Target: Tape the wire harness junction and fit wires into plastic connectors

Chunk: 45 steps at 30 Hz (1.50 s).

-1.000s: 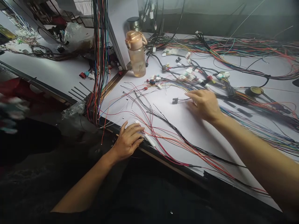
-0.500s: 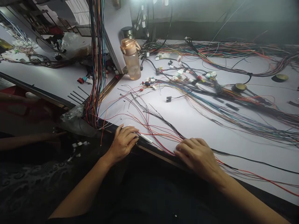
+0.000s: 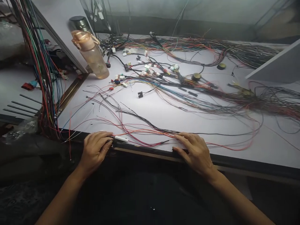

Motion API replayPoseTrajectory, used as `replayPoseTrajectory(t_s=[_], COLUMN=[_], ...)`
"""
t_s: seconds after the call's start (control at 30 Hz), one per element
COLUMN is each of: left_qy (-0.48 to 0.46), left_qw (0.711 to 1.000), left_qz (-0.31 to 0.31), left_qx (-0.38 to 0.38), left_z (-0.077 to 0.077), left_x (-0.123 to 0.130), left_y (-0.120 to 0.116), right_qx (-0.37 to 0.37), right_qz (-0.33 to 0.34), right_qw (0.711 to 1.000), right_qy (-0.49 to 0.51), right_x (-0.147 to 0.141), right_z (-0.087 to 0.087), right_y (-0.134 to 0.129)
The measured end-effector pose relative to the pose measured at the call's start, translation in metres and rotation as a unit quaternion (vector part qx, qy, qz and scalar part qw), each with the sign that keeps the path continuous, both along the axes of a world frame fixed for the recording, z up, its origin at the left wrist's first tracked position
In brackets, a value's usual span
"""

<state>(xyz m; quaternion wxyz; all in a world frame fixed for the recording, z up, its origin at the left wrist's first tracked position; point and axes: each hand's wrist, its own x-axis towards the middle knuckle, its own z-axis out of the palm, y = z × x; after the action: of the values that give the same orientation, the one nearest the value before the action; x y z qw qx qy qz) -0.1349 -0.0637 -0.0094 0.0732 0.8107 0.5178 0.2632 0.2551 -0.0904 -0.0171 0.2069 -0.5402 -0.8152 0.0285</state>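
My left hand [image 3: 95, 150] is at the table's front edge, its fingers closed on something dark that they largely hide. Just right of these fingertips lies a white tube-like piece [image 3: 121, 139], with red wires [image 3: 142, 143] passing beside it. Farther right, my right hand [image 3: 194, 152] rests palm down over the red and orange wires, thumb apart from the fingers. A dark sleeve-like section [image 3: 164, 142] of the red wires lies left of that hand. Black wires [image 3: 150, 122] run behind both hands.
A peach-topped bottle [image 3: 93, 59] stands at the back left. Hanging wires [image 3: 45, 81] cross the left side. Several connectors, wire bundles [image 3: 199, 101] and a black connector [image 3: 140, 94] lie across the white table [image 3: 112, 107]. A white panel [image 3: 278, 65] stands at the right.
The view has turned to the right. My right hand has loosened, with its thumb now apart from the fingers. My left hand stays closed beside the white piece.
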Motion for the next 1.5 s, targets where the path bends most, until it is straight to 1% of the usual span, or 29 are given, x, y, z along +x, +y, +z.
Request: replayPoseTrajectory(t_s=[0.1,0.2,0.33,0.53,0.7,0.8,0.93,1.0,1.07,1.1,1.13,1.17,1.23,1.3,1.37,1.43,1.5], left_qy=[-0.006,-0.016,-0.026,-0.053,-0.075,-0.106,-0.162,-0.183,-0.213,-0.248,-0.298,-0.359,-0.481,-0.572,-0.632,-0.674,-0.698], left_qw=[1.000,1.000,1.000,0.997,0.995,0.989,0.979,0.974,0.966,0.955,0.936,0.908,0.836,0.769,0.711,0.657,0.612], left_qz=[0.002,0.009,0.014,0.009,0.008,0.010,0.025,0.040,0.067,0.090,0.120,0.153,0.205,0.221,0.221,0.230,0.251], left_qx=[0.001,-0.001,-0.007,-0.048,-0.072,-0.099,-0.122,-0.125,-0.130,-0.138,-0.146,-0.153,-0.163,-0.178,-0.213,-0.248,-0.273], left_z=[0.001,-0.001,-0.003,-0.006,-0.007,-0.005,0.000,0.003,0.007,0.009,0.011,0.013,0.017,0.022,0.027,0.034,0.041], left_x=[0.002,0.003,0.003,0.006,0.009,0.008,0.008,0.012,0.018,0.022,0.025,0.028,0.033,0.034,0.034,0.033,0.034], left_y=[0.000,-0.001,-0.003,-0.005,-0.004,-0.005,-0.008,-0.009,-0.011,-0.011,-0.012,-0.012,-0.011,-0.011,-0.010,-0.010,-0.010], right_qx=[-0.009,-0.019,-0.017,0.016,0.021,0.015,0.022,0.031,0.033,0.030,0.027,0.024,0.015,0.004,-0.006,-0.008,-0.009], right_qz=[-0.007,-0.011,-0.008,-0.011,-0.025,-0.016,-0.006,-0.001,0.012,0.021,0.033,0.046,0.070,0.092,0.106,0.113,0.111], right_qw=[1.000,1.000,1.000,1.000,0.999,1.000,1.000,0.999,0.998,0.998,0.997,0.997,0.995,0.994,0.993,0.993,0.994], right_qy=[0.010,0.018,0.004,-0.022,-0.014,-0.008,0.008,0.024,0.044,0.052,0.059,0.065,0.070,0.065,0.050,0.031,0.012], right_x=[0.004,0.004,0.005,0.021,0.030,0.031,0.024,0.014,-0.003,-0.013,-0.024,-0.036,-0.058,-0.077,-0.092,-0.103,-0.110], right_z=[0.001,0.003,0.003,-0.002,-0.008,-0.009,-0.003,0.002,0.009,0.012,0.015,0.018,0.021,0.023,0.022,0.020,0.019], right_y=[-0.001,0.000,0.003,0.007,0.007,0.007,0.009,0.011,0.012,0.013,0.014,0.016,0.019,0.023,0.027,0.032,0.037])
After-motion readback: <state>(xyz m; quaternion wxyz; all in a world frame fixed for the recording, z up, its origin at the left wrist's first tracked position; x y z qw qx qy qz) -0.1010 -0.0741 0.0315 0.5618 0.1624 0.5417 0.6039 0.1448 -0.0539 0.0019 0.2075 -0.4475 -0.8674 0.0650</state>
